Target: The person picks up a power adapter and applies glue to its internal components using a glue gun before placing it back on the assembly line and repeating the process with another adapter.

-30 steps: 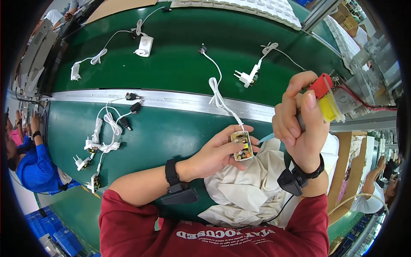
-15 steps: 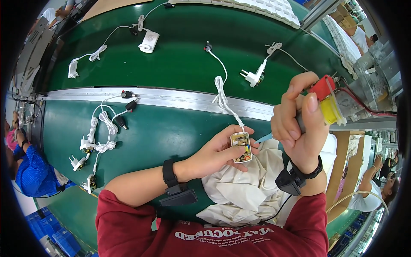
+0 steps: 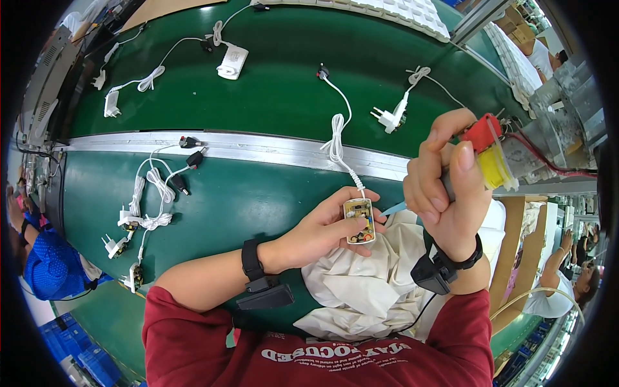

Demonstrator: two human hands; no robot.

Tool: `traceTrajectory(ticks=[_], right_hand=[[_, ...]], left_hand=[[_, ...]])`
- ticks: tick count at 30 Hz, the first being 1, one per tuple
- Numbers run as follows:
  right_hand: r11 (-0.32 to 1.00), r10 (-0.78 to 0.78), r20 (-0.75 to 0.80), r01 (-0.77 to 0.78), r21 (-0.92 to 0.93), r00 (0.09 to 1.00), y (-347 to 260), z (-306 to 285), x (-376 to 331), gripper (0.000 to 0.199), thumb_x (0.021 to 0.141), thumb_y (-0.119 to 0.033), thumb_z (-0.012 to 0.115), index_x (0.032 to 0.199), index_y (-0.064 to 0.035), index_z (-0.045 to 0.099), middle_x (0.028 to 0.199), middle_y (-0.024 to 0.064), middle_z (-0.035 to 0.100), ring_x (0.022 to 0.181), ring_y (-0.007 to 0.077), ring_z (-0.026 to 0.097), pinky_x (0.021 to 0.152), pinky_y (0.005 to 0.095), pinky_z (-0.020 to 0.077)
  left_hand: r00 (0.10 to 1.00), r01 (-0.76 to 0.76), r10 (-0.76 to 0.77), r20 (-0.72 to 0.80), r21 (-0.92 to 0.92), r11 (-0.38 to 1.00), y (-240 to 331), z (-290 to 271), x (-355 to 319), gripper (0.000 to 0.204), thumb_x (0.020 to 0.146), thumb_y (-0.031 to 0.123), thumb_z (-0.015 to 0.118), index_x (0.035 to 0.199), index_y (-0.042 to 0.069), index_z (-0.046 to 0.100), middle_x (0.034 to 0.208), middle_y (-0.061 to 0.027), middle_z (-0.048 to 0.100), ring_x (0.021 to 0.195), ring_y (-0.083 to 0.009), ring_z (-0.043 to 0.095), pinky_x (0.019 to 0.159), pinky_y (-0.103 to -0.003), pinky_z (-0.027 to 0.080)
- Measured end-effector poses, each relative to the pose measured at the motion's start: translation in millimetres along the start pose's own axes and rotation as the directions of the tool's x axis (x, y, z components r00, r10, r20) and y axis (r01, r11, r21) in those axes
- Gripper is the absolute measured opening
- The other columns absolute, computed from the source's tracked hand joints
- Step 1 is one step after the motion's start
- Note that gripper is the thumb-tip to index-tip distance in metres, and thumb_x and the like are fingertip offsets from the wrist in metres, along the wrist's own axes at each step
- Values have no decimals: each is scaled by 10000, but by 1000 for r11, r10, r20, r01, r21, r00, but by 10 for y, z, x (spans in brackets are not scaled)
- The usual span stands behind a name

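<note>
Green surface [image 3: 258,200], crossed by a metal strip [image 3: 271,148]. Seen from close by, the person's left hand [image 3: 322,229] pinches an open white adapter housing [image 3: 367,215], circuit board facing up, above a crumpled white cloth [image 3: 361,284]; that grip is closed, thumb across the board. Its white cable [image 3: 336,140] runs over the strip to a black connector [image 3: 323,72] on the far side. The right hand [image 3: 461,201] grips a tool with a pale-blue tapered tip [image 3: 394,209], fingers curled round it. The tip points at the housing's right edge; contact cannot be told. Three white plugs with exposed boards [image 3: 132,224] lie to the left.
</note>
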State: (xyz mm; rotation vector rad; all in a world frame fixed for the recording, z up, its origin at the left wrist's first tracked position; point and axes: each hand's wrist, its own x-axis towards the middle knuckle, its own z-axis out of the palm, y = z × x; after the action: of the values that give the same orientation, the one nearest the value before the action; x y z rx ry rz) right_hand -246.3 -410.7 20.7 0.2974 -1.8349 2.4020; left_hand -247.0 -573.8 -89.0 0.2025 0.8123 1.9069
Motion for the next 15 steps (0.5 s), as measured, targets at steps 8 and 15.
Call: traceTrajectory(ticks=[8,15], right_hand=[[997,13,45,-10,-71,999,43,-4,22,352,950,-410,487,963,-75,378,479,-43,318,348,40,260,339,206,219],[999,14,14,-15,45,1000,88,-34,34,288,938,-272,521,959,7,450,508,-21,385,383,31,322,370,199,253]], left_hand=[[1000,-6,6,-2,-3,1000,-4,-49,12,371,976,114,442,1332,101,341,1188,-83,515,1129,-173,545,824,-335,540],[1000,-7,7,-19,14,1000,6,-79,33,363,975,106,435,1328,103,347,1179,-76,514,1127,-171,546,820,-327,540]])
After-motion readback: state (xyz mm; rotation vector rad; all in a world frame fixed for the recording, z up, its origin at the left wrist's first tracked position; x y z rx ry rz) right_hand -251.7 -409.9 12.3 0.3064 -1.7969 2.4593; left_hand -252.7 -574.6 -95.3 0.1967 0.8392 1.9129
